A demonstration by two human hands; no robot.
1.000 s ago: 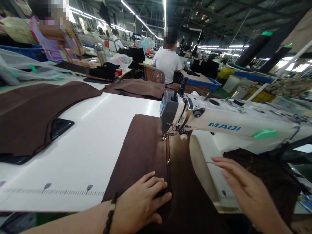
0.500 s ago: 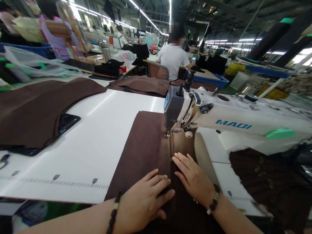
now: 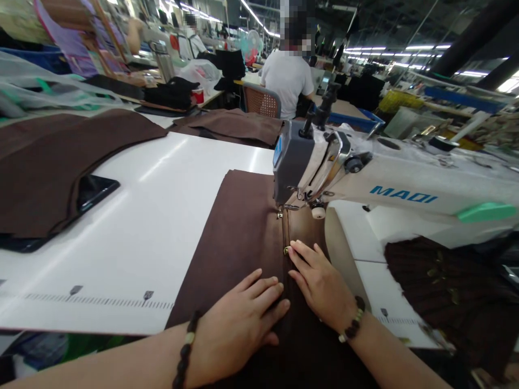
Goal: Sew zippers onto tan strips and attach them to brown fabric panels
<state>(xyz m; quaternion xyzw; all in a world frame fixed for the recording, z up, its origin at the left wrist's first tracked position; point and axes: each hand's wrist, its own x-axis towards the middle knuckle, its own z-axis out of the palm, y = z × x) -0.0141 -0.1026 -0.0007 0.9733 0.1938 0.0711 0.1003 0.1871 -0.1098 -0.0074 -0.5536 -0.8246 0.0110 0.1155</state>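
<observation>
The white table [image 3: 178, 216] carries the work; a printed scale [image 3: 101, 299] runs along its near edge, presumably for measuring. On its right half stands 1 sewing machine [image 3: 405, 175], its arm reaching in from the right edge and its head over the middle.

At the table's far-left corner, layered brown pieces [image 3: 81, 156] rest over a dark tray [image 3: 99, 192], likely set aside to leave the sewing area accessible. The brown panel [image 3: 227, 243] lies from beneath the machine head to the near edge and past it; it appears turned so that its seam lines up with the needle. Bunched brown fabric [image 3: 450, 286] hangs over the near edge towards the right corner.

Both hands bear on the panel near that edge. Left hand [image 3: 239, 319]: palm down, fingers spread, unclenched, grasping nothing; it seems to keep the material flat. Right hand [image 3: 326, 283]: fingers extended, thumb apart, fingertips touching the zipper pull; whether they pinch it cannot be told. The contact is judged to control the pull's position.

The zipper [image 3: 286, 229] runs from the presser foot [image 3: 279, 214] towards the near edge. The zipper pull [image 3: 286, 250], brass-coloured, sits between foot and fingers.
</observation>
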